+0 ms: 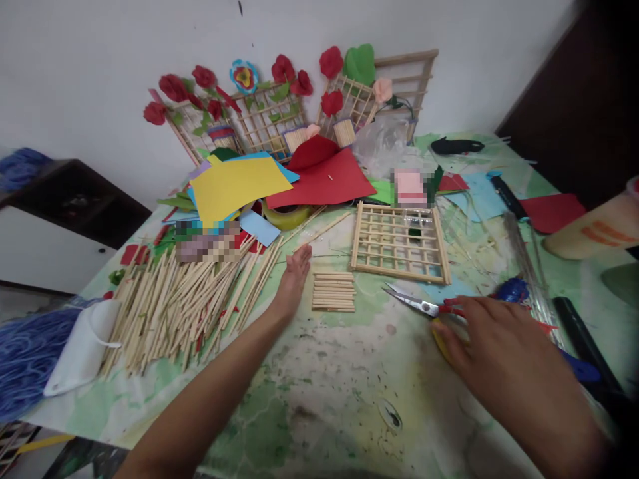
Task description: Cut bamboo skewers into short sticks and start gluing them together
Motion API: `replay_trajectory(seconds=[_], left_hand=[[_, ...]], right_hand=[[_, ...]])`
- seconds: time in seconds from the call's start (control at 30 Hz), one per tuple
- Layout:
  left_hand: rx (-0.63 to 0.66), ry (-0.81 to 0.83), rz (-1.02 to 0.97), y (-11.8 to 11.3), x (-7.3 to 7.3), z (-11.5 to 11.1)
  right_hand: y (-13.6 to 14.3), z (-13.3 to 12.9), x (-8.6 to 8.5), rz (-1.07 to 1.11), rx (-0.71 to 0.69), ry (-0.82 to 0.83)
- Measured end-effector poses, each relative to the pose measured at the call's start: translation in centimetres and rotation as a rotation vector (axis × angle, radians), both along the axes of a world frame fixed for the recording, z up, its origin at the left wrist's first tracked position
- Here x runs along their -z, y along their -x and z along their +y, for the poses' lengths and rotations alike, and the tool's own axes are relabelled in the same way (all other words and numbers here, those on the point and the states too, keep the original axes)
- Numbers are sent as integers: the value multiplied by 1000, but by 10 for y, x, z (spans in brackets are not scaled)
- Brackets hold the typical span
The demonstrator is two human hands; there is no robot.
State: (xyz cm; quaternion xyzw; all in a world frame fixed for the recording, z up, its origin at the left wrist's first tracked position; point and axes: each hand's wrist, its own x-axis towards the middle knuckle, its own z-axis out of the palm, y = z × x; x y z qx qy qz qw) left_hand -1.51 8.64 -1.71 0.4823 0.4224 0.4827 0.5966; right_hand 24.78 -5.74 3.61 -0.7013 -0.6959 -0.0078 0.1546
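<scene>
My left hand point(296, 274) rests edge-on at the left end of a short row of cut sticks point(333, 291), fingers stretched out and close together. The sticks lie side by side on the table. A longer thin stick point(327, 229) lies just past my left fingertips. At the right, my right hand point(494, 332) is over the red and yellow handles of a pair of scissors point(424, 306), gripping them from above. Their blades point left, slightly apart, near a flat wooden stick lattice point(399, 243). My palm hides part of the handles.
A large pile of loose sticks point(184, 306) spreads left, beside a white holder point(84, 346) and blue strands point(32, 352). Coloured sheets point(239, 183) and lattices with paper flowers point(269, 113) stand behind. A cup point(594, 229) and glue sticks point(524, 256) are at right.
</scene>
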Motion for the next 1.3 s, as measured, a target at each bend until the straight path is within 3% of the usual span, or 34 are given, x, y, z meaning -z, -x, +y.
replay_trajectory(seconds=[0.13,0.33,0.53,0.77,1.03,1.13,1.2,1.3], left_hand=[[-6,-30,-33,-10,0,-3],[-1,-34,-104,-12,4,-5],[-33,17,-166,-8,0,-6],[-68,28,-157,-7,-2,-4],[-115,-103,-147,1,3,-3],[-268,-221,-67,3,-1,-6],[-316,-245,-20,-1,-6,-11],[-134,-175,4,-11,-16,-26]], right_hand=[[44,20,-8,-70,-87,10],[78,65,14,-28,-301,187],[82,80,30,-25,-276,170],[79,76,17,-118,-394,177],[75,76,15,-119,-395,210],[69,75,15,49,-297,159],[67,74,14,328,-245,169],[73,70,15,838,-219,278]])
